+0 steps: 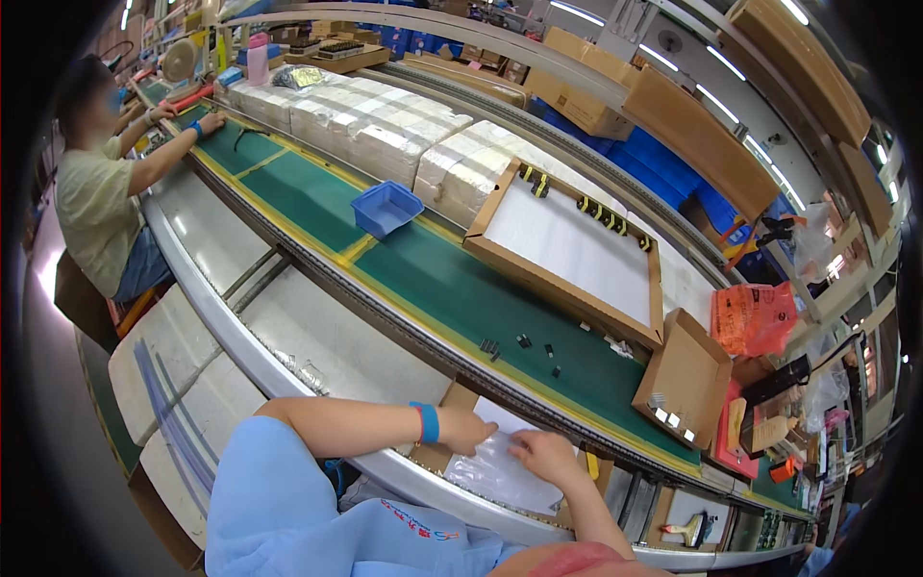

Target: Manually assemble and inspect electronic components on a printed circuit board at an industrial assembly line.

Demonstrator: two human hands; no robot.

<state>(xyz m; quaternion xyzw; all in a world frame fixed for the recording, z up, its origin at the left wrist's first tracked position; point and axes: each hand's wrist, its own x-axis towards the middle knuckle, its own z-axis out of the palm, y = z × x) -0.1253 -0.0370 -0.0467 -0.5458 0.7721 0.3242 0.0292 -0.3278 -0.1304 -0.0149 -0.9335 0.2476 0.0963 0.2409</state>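
My left hand (466, 430), with a blue band at the wrist, and my right hand (543, 454) rest close together on a clear plastic bag (495, 473) lying on the grey ledge at the near side of the green conveyor belt (452, 288). Both hands press or pinch the bag's upper edge; the fingers are curled. A white sheet over brown cardboard (458, 397) lies under the bag. Several small black parts (522, 345) lie loose on the belt just beyond my hands.
A large shallow cardboard tray (490, 252) with a white liner and black-yellow parts sits on the belt. A blue bin (386, 208), a small open carton (685, 378), wrapped white stacks (385, 130) and an orange bag (753, 317) stand around. Another person (101, 192) works at far left.
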